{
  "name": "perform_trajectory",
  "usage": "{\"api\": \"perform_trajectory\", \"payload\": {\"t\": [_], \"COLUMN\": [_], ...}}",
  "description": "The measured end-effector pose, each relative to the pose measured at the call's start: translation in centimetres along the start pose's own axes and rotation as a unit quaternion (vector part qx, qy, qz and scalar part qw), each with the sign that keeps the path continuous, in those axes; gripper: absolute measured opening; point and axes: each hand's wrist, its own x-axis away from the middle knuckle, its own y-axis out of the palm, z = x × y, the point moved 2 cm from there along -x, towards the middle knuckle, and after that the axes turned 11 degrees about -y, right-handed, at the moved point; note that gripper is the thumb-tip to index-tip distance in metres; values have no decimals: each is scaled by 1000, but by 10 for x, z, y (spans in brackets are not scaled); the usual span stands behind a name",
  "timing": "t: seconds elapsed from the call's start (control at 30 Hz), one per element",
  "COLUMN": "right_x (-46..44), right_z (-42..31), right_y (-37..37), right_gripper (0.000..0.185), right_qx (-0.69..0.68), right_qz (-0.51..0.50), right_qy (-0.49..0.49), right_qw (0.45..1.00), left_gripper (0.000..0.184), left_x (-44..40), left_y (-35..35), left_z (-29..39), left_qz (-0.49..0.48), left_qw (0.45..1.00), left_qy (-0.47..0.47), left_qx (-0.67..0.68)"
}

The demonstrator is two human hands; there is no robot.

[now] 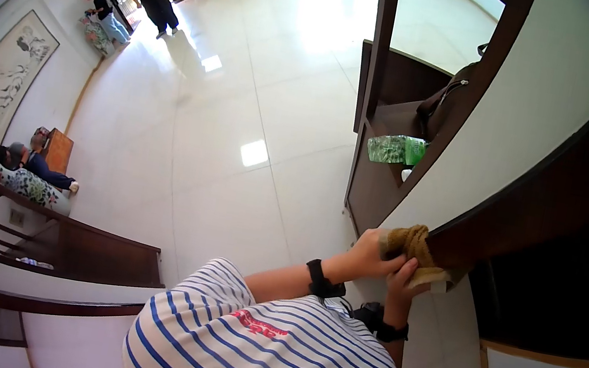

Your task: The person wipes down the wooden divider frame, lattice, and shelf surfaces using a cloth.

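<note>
L hand (369, 259) + R hand (402, 282) are gripping brown towel (414, 242), fingers curled closed, approx 4 o'clock, by dark wood edge (479, 231); prob. needing even pressure, flat folds.

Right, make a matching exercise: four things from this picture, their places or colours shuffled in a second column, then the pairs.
1. Brown textured cloth
2. Clear plastic bottle with green label
3. Rectangular framed ink painting
4. Short-sleeved shirt

A. on the white wall
B. blue and white stripes
C. held by left hand and right hand
D. on dark wooden furniture

Pairs: 1-C; 2-D; 3-A; 4-B
</note>
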Motion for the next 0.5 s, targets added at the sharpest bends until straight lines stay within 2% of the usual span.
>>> {"api": "perform_trajectory", "payload": {"t": [0.1,0.17,0.2,0.23,0.3,0.43,0.5], "right_x": [0,-3,-17,-28,-40,-85,-106], "right_z": [14,24,-2,-8,-21,-65,-78], "right_y": [-3,-1,-6,-16,-39,-72,-86], "right_gripper": [59,42,46,46,52,53,55], "right_qx": [-72,-125,-81,-69,50,33,44], "right_qz": [-49,49,141,150,68,11,-26], "right_qy": [56,-57,-174,-173,-233,-288,-298], "right_qw": [995,989,971,971,969,957,953], "left_gripper": [25,31,36,36,38,44,43], "left_x": [7,8,8,9,14,-14,-18], "left_y": [6,1,0,-1,-2,0,5], "left_z": [3,21,26,28,29,91,102], "left_qz": [35,25,4,-9,62,123,109], "left_qw": [999,995,993,993,987,972,987], "left_qy": [-13,-33,-25,-20,31,154,117], "left_qx": [-2,-96,-118,-113,-147,-129,-37]}}
